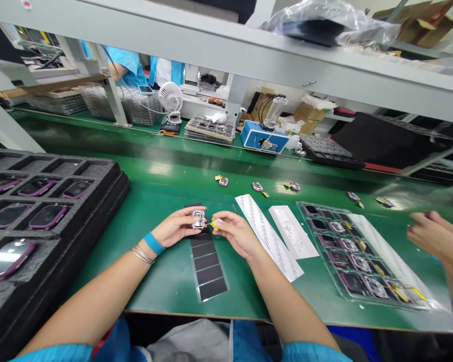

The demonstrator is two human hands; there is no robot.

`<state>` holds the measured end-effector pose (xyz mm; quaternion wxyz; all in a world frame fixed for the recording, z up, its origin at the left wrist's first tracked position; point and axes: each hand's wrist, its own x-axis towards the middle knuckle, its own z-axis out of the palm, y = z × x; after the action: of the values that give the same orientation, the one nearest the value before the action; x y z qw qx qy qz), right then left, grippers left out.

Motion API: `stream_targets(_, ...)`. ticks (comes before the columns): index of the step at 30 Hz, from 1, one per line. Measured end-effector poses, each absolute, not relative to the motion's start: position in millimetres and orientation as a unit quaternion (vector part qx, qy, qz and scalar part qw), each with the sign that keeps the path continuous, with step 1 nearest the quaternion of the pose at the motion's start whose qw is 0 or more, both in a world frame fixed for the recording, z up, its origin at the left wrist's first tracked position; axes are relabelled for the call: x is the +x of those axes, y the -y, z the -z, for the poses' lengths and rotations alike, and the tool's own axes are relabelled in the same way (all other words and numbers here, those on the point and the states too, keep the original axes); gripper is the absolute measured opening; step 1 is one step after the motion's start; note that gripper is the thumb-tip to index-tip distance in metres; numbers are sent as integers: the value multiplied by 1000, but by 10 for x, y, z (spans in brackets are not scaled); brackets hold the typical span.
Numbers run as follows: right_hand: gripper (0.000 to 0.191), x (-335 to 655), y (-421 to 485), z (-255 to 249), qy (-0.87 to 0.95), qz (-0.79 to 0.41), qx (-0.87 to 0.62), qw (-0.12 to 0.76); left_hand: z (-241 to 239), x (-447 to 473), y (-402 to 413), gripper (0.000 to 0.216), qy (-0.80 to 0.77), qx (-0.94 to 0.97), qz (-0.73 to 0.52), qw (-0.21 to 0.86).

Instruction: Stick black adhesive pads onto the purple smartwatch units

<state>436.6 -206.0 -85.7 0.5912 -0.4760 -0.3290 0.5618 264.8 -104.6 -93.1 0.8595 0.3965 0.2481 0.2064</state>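
My left hand (pixel 177 227) pinches a small pink watch case (pixel 198 218) with its inner parts showing, just above the green bench. My right hand (pixel 237 232) is closed beside it, fingertips gripping the case's yellow flex strip (pixel 213 223). Beneath both hands lies a clear strip of dark rectangular pads (pixel 208 266). A blue band and thin bangles circle my left wrist.
A black foam tray (pixel 98 176) of pink watches fills the left. A clear tray (pixel 362 271) of watch cases and white label strips (pixel 268 236) lie to the right. Another person's hand (pixel 432 236) reaches in at far right. Loose cases (pixel 257 186) sit on the belt.
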Motion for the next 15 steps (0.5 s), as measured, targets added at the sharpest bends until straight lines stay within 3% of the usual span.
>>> stream_targets(4,23,4348,2066,863,424,-515,-485,566,978,2712,1106,30,-265,431,-156,849)
stream_targets(11,17,4218,2055,870,610,-192,-591,493,981,2763,1201,29,-272,462,-143,832)
stream_targets(15,22,4224,1992,920,610,-185,-588,497,985,2772,1180,22,-277,464,-146,828)
